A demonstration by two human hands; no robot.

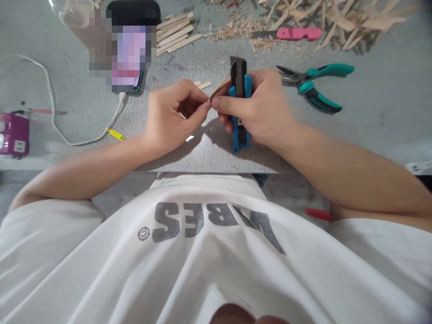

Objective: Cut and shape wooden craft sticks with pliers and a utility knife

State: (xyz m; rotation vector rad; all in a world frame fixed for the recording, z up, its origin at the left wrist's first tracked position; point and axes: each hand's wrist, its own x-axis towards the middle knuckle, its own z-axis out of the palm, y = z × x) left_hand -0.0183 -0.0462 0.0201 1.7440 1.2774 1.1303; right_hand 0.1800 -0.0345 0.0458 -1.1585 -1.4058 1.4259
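My left hand is closed, thumb and forefinger pinching the end of a thin wooden stick. The stick slants up to the right, towards the top of a blue and black utility knife. That knife stands roughly lengthwise in my right hand, whose fingers wrap round it. My right thumb reaches left and meets the left fingertips at the stick. Part of the stick is hidden behind the fingers. Just beyond the left hand lie short wooden pieces on the grey table.
Teal-handled pliers lie open at the right. Behind are a pink-handled knife, wood shavings, craft sticks and a wooden stick structure. At left are a phone, its white cable and a purple object.
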